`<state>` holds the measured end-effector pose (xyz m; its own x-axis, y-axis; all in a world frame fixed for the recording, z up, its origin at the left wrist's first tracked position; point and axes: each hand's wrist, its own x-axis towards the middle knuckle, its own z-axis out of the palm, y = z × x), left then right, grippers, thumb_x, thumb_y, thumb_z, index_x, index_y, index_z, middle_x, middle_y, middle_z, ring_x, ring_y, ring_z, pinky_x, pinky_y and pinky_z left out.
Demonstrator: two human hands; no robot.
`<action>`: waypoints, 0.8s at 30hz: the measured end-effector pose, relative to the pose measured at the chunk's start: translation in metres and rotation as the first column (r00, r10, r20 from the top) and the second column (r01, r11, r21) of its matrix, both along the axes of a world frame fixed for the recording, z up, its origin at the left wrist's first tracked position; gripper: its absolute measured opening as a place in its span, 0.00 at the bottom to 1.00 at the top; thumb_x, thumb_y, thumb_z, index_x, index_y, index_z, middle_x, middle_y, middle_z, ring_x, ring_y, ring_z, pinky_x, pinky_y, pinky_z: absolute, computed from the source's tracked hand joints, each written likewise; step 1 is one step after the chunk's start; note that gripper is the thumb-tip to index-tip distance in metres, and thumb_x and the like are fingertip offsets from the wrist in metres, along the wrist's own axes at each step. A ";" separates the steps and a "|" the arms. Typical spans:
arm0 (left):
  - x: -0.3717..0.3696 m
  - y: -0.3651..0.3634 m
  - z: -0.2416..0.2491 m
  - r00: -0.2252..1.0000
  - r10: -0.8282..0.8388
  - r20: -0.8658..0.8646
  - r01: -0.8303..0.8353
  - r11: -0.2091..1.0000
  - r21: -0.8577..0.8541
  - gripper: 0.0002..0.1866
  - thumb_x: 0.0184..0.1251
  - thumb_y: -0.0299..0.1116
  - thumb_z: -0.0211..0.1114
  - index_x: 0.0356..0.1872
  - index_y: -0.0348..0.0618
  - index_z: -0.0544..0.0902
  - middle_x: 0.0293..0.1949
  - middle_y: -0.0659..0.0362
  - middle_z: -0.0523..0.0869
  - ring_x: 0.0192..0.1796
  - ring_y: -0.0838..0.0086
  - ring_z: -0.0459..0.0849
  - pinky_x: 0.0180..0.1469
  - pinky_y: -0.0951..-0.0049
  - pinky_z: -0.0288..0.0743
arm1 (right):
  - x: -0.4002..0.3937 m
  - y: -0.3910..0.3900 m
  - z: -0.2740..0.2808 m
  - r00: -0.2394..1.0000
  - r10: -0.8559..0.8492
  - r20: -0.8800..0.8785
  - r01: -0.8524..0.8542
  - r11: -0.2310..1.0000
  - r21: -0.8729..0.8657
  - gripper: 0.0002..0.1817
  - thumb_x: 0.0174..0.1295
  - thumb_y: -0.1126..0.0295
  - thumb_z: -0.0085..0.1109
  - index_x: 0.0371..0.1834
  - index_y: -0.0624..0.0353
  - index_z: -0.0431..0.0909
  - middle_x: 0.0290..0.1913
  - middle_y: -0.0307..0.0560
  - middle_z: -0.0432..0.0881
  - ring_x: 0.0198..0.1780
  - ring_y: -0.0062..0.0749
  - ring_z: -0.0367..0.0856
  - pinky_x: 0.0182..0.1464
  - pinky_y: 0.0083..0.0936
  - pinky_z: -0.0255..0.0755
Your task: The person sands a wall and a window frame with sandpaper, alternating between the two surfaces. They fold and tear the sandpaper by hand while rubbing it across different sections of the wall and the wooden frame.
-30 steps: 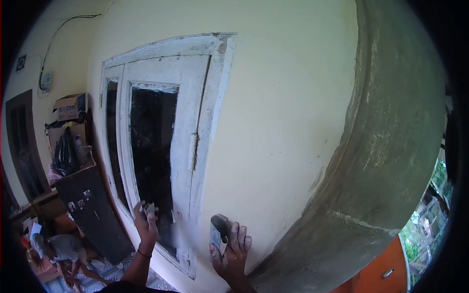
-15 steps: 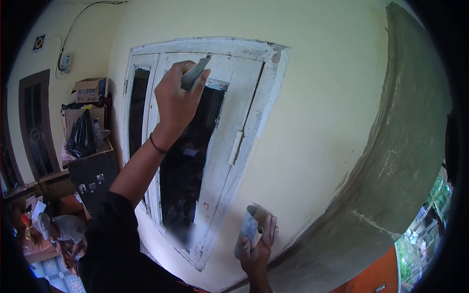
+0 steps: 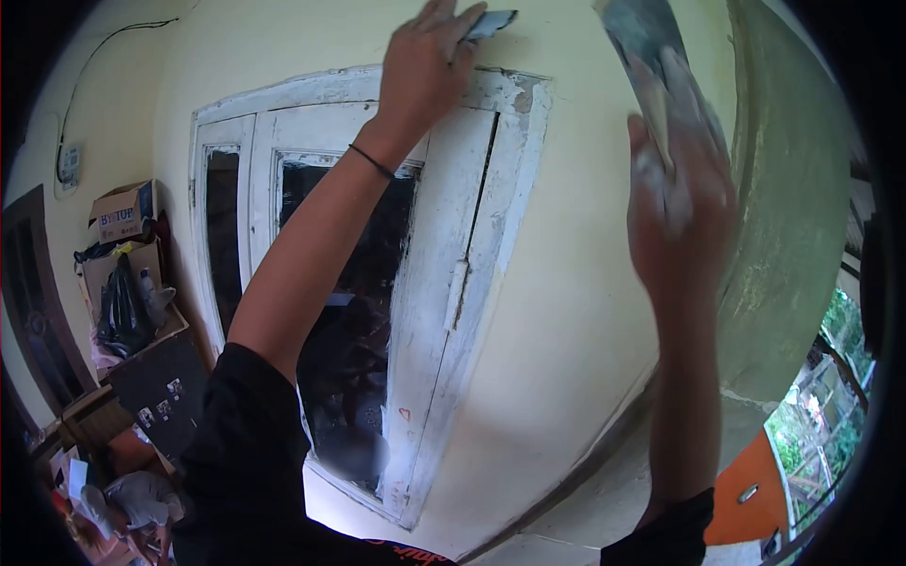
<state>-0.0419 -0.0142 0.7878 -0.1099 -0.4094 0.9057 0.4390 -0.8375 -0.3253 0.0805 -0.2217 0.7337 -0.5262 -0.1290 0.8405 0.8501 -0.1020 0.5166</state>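
Note:
My left hand (image 3: 425,75) is raised beside the top of the window frame, its fingers closed on a putty knife (image 3: 493,23). That grey blade points right, close to the cream wall (image 3: 566,236); whether it touches cannot be told. Higher up on the right, my right hand (image 3: 687,184) grips a wider scraper (image 3: 644,36) with a pale handle. Its grey blade points up and is partly cut off by the view's edge. Grey-white smears cover the right fingers, which are slightly blurred. Below my left hand is the white wooden window (image 3: 429,236), its paint worn.
A grey cement column (image 3: 788,245) stands along the right. Boxes (image 3: 121,212) and a black plastic bag (image 3: 123,307) sit on a dark cabinet (image 3: 165,391) at left. Another person (image 3: 142,500) sits low at the left. An orange panel (image 3: 750,491) is at lower right.
My right hand has risen with the wider scraper from low on the wall to the upper right. My left hand has moved up and right with the putty knife. The view has shifted slightly right.

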 end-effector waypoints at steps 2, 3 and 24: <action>0.017 0.007 0.003 0.987 -0.073 -0.143 0.059 0.993 -0.103 0.24 0.60 0.31 0.54 0.59 0.40 0.70 0.61 0.41 0.67 0.66 0.50 0.63 0.66 0.58 0.55 | 0.013 0.014 0.036 0.988 -0.120 0.098 0.116 0.992 0.050 0.24 0.51 0.74 0.52 0.55 0.51 0.75 0.59 0.54 0.72 0.62 0.46 0.68 0.64 0.39 0.58; 0.022 0.006 0.000 0.994 -0.008 -0.112 0.000 0.998 -0.070 0.24 0.61 0.33 0.54 0.60 0.41 0.70 0.62 0.41 0.66 0.66 0.51 0.62 0.67 0.58 0.54 | 0.021 0.023 0.045 0.970 -0.238 0.054 0.238 0.971 -0.001 0.23 0.52 0.72 0.53 0.55 0.50 0.75 0.58 0.51 0.73 0.62 0.44 0.68 0.64 0.39 0.58; 0.028 0.021 -0.002 0.991 -0.117 -0.069 0.109 0.988 -0.113 0.24 0.65 0.38 0.51 0.61 0.42 0.69 0.64 0.43 0.64 0.69 0.55 0.58 0.70 0.61 0.48 | 0.027 0.053 0.078 0.793 -0.494 -0.358 0.481 0.867 -0.132 0.14 0.56 0.69 0.53 0.42 0.67 0.76 0.42 0.64 0.79 0.46 0.54 0.77 0.50 0.39 0.71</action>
